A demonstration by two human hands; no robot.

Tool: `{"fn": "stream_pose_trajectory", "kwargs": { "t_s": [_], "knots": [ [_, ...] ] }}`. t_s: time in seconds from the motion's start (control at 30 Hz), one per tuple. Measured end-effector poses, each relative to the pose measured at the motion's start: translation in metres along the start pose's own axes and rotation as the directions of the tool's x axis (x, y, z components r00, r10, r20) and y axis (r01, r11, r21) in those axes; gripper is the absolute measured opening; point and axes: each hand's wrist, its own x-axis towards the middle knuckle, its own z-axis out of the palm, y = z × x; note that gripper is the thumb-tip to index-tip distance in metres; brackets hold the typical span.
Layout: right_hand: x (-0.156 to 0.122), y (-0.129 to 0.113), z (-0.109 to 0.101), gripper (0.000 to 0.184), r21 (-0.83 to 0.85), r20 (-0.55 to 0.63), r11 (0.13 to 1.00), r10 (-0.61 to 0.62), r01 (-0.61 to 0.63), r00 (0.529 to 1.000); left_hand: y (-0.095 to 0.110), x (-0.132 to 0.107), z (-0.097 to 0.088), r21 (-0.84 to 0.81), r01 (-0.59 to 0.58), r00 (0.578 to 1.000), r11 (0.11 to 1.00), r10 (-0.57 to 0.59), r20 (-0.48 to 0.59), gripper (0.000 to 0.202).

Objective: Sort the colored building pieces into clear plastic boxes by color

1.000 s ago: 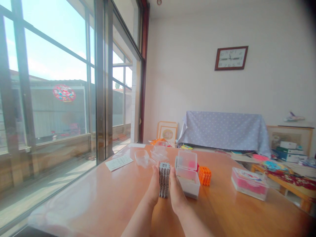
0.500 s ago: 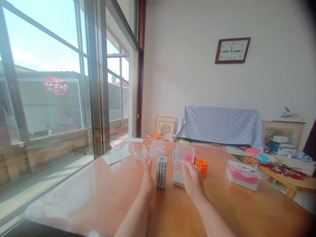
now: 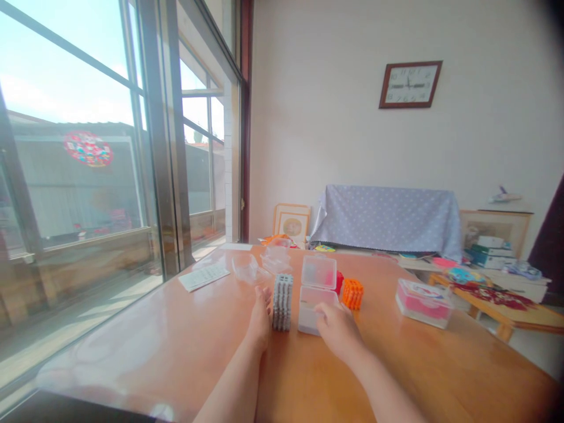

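Observation:
A grey block of stacked pieces stands upright on the wooden table. My left hand rests flat against its left side, fingers stretched out. Right of the block sits a small clear plastic box with its lid raised. My right hand lies at the box's right front corner, fingers curled down at its rim; whether it grips the box is unclear. Behind the box are a red block and an orange block.
Empty clear containers and a paper sheet lie at the far left by the window. A closed box with pink contents sits to the right. A cloth-covered piece of furniture and a cluttered low table stand beyond.
My right hand left the grey block's right side and moved to the clear box. My left hand stays against the block. The view has shifted slightly.

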Motion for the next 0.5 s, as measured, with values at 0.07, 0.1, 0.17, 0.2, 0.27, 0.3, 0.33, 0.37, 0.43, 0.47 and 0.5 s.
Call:
{"fn": "stream_pose_trajectory", "kwargs": {
  "t_s": [0.07, 0.1, 0.17, 0.2, 0.27, 0.3, 0.33, 0.37, 0.43, 0.47, 0.5],
  "knots": [
    [-0.006, -0.004, -0.002, 0.027, 0.031, 0.001, 0.999, -0.009, 0.009, 1.0, 0.002, -0.002, 0.002, -0.021, 0.0, 1.0, 1.0, 0.0, -0.002, 0.079],
    [-0.009, -0.007, -0.002, 0.028, 0.045, 0.003, 0.999, -0.012, 0.012, 1.0, 0.002, -0.003, 0.002, -0.029, 0.001, 1.0, 1.0, -0.001, -0.002, 0.078],
    [-0.014, -0.012, -0.003, 0.028, 0.066, 0.008, 0.998, -0.021, 0.02, 1.0, 0.004, -0.005, 0.004, -0.041, 0.003, 1.0, 0.999, -0.003, 0.001, 0.078],
    [-0.015, -0.015, -0.004, 0.029, 0.074, 0.009, 0.997, -0.028, 0.027, 1.0, 0.005, -0.005, 0.004, -0.046, 0.003, 1.0, 0.999, -0.003, 0.003, 0.077],
    [-0.017, -0.019, -0.004, 0.028, 0.081, 0.006, 0.996, -0.044, 0.044, 0.999, 0.005, -0.007, 0.005, -0.051, 0.001, 1.0, 0.999, -0.001, 0.007, 0.078],
    [-0.017, -0.02, -0.004, 0.028, 0.082, 0.005, 0.995, -0.051, 0.051, 0.999, 0.006, -0.007, 0.005, -0.051, 0.0, 1.0, 0.999, 0.001, 0.011, 0.078],
    [-0.017, -0.021, -0.004, 0.027, 0.084, 0.003, 0.995, -0.057, 0.057, 0.998, 0.006, -0.007, 0.005, -0.051, -0.002, 1.0, 0.999, 0.002, 0.014, 0.079],
    [-0.017, -0.021, -0.004, 0.027, 0.085, -0.002, 0.994, -0.062, 0.062, 0.998, 0.006, -0.008, 0.006, -0.051, -0.004, 1.0, 0.999, 0.005, 0.016, 0.079],
    [-0.016, -0.02, -0.003, 0.027, 0.093, -0.019, 0.993, -0.073, 0.075, 0.997, 0.005, -0.007, 0.006, -0.055, -0.009, 1.0, 0.998, 0.01, 0.02, 0.079],
    [-0.015, -0.019, -0.002, 0.028, 0.101, -0.03, 0.991, -0.081, 0.084, 0.996, 0.005, -0.007, 0.005, -0.058, -0.012, 1.0, 0.998, 0.013, 0.026, 0.079],
    [-0.015, -0.018, -0.001, 0.028, 0.11, -0.04, 0.989, -0.091, 0.095, 0.995, 0.004, -0.006, 0.005, -0.062, -0.014, 0.999, 0.998, 0.016, 0.036, 0.08]
  ]
}}
